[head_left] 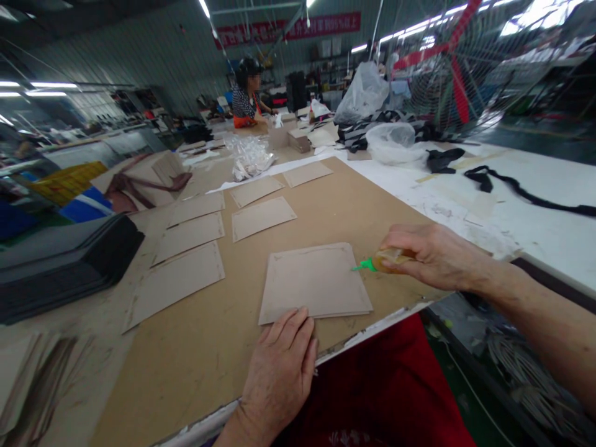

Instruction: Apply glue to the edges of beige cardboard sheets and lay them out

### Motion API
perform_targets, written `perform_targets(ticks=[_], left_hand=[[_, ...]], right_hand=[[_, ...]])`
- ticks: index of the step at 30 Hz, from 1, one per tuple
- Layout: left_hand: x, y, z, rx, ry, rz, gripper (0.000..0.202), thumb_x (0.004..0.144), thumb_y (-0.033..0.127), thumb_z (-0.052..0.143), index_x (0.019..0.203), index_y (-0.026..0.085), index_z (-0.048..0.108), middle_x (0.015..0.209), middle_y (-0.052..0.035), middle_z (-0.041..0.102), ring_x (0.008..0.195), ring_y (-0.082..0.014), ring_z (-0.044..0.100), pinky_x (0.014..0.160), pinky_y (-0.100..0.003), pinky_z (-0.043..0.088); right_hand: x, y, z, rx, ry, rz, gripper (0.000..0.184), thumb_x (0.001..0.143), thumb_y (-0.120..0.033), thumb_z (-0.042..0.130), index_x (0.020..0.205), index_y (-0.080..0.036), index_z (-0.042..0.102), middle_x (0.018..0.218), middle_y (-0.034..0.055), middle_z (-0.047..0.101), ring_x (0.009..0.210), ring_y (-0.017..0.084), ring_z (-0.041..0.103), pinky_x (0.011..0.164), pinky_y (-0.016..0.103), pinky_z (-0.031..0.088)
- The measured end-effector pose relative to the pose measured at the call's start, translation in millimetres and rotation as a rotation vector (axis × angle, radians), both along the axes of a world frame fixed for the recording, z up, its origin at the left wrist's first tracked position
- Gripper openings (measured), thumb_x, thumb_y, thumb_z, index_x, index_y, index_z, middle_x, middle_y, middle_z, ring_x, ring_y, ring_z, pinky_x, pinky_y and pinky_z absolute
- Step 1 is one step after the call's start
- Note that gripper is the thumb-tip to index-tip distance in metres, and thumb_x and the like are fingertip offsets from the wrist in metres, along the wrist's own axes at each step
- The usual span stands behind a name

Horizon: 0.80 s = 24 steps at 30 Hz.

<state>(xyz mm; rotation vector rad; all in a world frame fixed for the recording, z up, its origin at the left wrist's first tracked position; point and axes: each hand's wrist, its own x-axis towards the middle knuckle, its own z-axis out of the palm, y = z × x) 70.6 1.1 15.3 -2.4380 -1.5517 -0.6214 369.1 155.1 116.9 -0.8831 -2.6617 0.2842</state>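
Note:
A small stack of tan card sheets [314, 279] lies near the front edge of the brown board [354, 214]. My left hand [282, 366] rests flat on the stack's near edge, fingers stretched out. My right hand [431, 254] is closed round a small glue bottle [386, 261] whose green nozzle points at the right edge of the top sheet.
Several more tan sheets [263, 217] lie spread over the board to the left and behind. A pile of dark sheets [60, 264] sits at far left. Plastic bags [391, 143] and black straps [521, 189] lie on the white table at right. Another person [246, 93] works far behind.

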Motion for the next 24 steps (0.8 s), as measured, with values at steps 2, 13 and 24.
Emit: perform_targets(ticks=[2, 13, 24], left_hand=[[0, 0, 0.0, -0.003, -0.001, 0.000, 0.028, 0.096, 0.020, 0.051, 0.120, 0.014, 0.064, 0.127, -0.0121, 0.068, 0.117, -0.0295, 0.061, 0.095, -0.048, 0.057], [-1, -1, -1.4, -0.034, -0.003, -0.006, 0.028, 0.096, 0.018, 0.052, 0.122, 0.013, 0.061, 0.128, -0.0128, 0.066, 0.119, -0.0294, 0.059, 0.099, -0.048, 0.054], [25, 43, 45.9, -0.389, 0.125, 0.101, 0.019, 0.098, 0.034, 0.056, 0.106, 0.019, 0.065, 0.105, -0.0085, 0.063, 0.100, -0.0287, 0.060, 0.087, -0.046, 0.055]], right_hand=[[4, -8, 5.5, -0.066, -0.005, 0.037, 0.025, 0.103, -0.040, 0.054, 0.090, -0.021, 0.064, 0.083, 0.0029, 0.059, 0.075, 0.020, 0.057, 0.065, 0.032, 0.037], [12, -25, 5.6, -0.140, 0.077, 0.095, 0.026, 0.105, -0.040, 0.053, 0.094, -0.021, 0.066, 0.080, 0.0014, 0.058, 0.073, 0.016, 0.056, 0.064, 0.031, 0.038], [51, -35, -58.9, -0.278, 0.850, -0.548, 0.030, 0.074, -0.048, 0.085, 0.092, -0.027, 0.075, 0.089, 0.0014, 0.069, 0.073, 0.019, 0.059, 0.060, 0.031, 0.043]])
